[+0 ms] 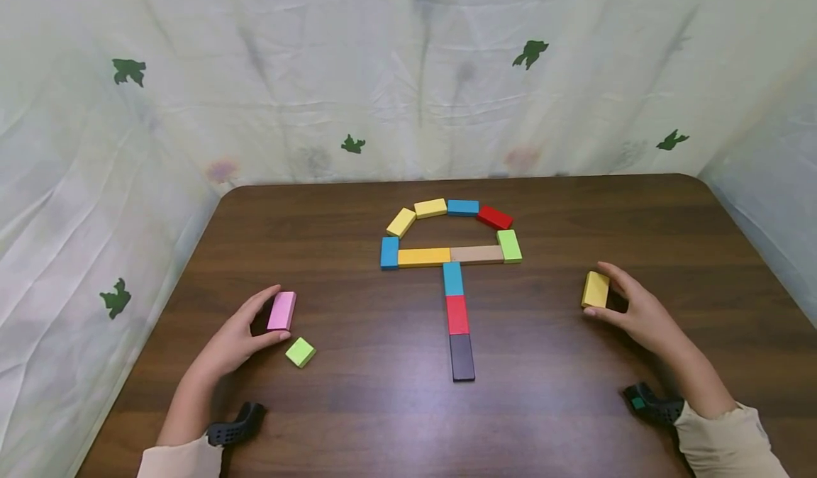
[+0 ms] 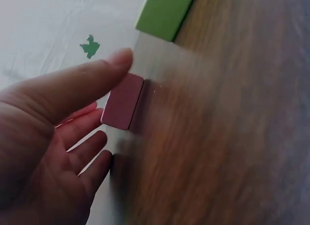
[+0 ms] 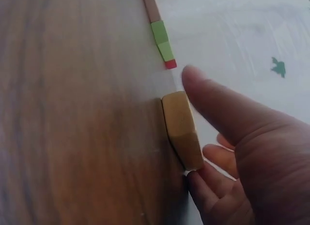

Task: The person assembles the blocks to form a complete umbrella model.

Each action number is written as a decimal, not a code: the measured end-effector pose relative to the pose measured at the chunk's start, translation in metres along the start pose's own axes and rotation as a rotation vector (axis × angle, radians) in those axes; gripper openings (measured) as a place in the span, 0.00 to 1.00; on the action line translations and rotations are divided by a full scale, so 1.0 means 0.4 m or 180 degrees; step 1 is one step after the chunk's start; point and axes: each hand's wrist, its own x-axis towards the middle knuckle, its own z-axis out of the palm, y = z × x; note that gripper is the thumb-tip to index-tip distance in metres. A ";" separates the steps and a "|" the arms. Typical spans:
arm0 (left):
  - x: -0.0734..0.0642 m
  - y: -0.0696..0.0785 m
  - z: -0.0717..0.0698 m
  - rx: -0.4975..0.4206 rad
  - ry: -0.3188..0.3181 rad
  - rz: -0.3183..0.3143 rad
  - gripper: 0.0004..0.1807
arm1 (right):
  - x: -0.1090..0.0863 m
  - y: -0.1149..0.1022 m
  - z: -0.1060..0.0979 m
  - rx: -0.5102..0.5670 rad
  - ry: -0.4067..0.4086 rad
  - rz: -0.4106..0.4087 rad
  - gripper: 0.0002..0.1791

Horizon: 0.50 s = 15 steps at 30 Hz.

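A pink block (image 1: 281, 310) lies on the brown table (image 1: 357, 421) at the left. My left hand (image 1: 239, 336) holds it by its ends, thumb at the near end and index finger at the far end. Just beside the thumb sits a small light green block (image 1: 301, 352). On the right, a yellow block (image 1: 596, 290) is between the thumb and fingers of my right hand (image 1: 641, 315). The right wrist view shows that yellow block (image 3: 180, 128) low against the tabletop; the pink block (image 2: 123, 101) stands likewise in the left wrist view.
Coloured blocks make an arch at the back centre, including a red block (image 1: 494, 217) and a blue block (image 1: 462, 208). Below its base of an orange block (image 1: 424, 257) and a tan block (image 1: 476, 254), a column ends in a black block (image 1: 462, 357). A pale curtain (image 1: 383, 74) hangs behind.
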 end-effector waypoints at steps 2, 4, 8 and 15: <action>-0.001 -0.008 0.000 0.0000 -0.0009 0.0025 0.44 | 0.000 0.001 0.000 -0.0024 -0.0027 0.0016 0.46; 0.000 -0.016 0.001 0.0035 0.0004 0.0063 0.42 | -0.001 0.003 0.000 -0.0088 -0.0052 0.0034 0.46; 0.005 -0.030 0.004 0.0111 0.0085 0.0160 0.40 | -0.002 0.007 -0.002 -0.0211 -0.0125 0.0016 0.46; 0.005 -0.036 0.011 0.0103 0.0209 0.0125 0.39 | 0.001 0.009 0.002 -0.0341 -0.0027 -0.0099 0.42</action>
